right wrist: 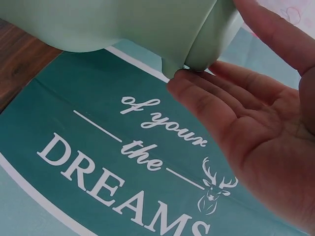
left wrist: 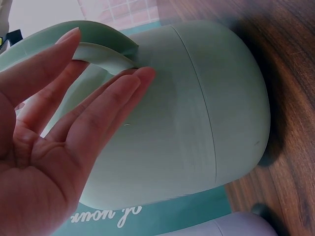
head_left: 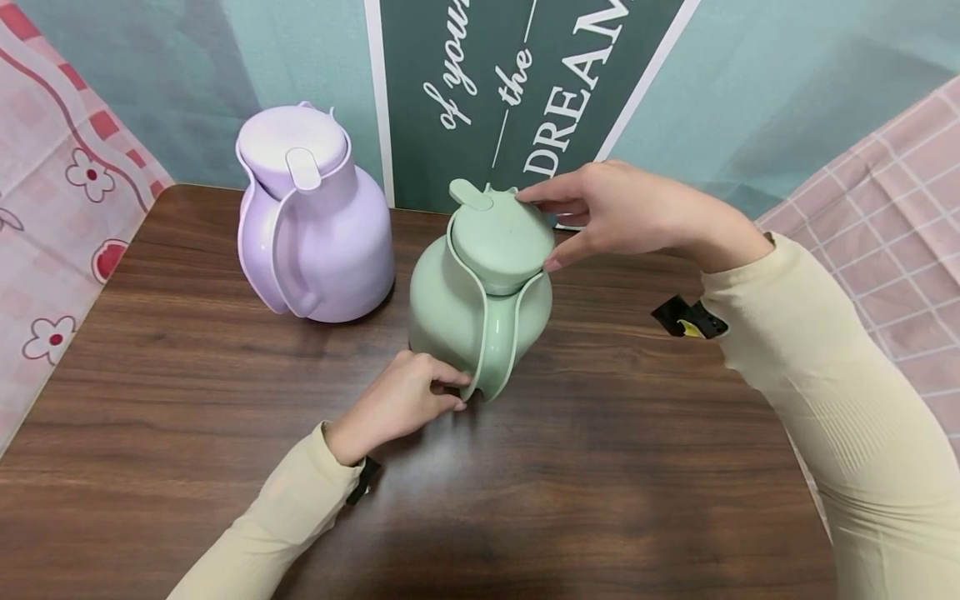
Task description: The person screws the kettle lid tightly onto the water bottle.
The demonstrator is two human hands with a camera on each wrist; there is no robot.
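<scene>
A pale green jug [head_left: 442,300] stands on the table, its handle turned to the near side and its lid [head_left: 504,237] in place. My left hand [head_left: 405,396] is low at the jug's handle [head_left: 498,346], the thumb and index finger on either side of its left edge. In the left wrist view, the other fingers extend along the jug's side. My right hand [head_left: 622,208] touches the lid's right rim, fingertips by the spout and thumb at the near side. In the right wrist view, these fingers are fairly straight and the palm [right wrist: 275,142] is bare.
A lilac jug [head_left: 345,250] of similar shape stands to the left on the wooden table [head_left: 600,467]. Behind the jugs hangs a dark green panel [head_left: 480,150] with white lettering. Patterned pink cloth [head_left: 67,183] borders the left side, and checked pink cloth [head_left: 885,217] the right.
</scene>
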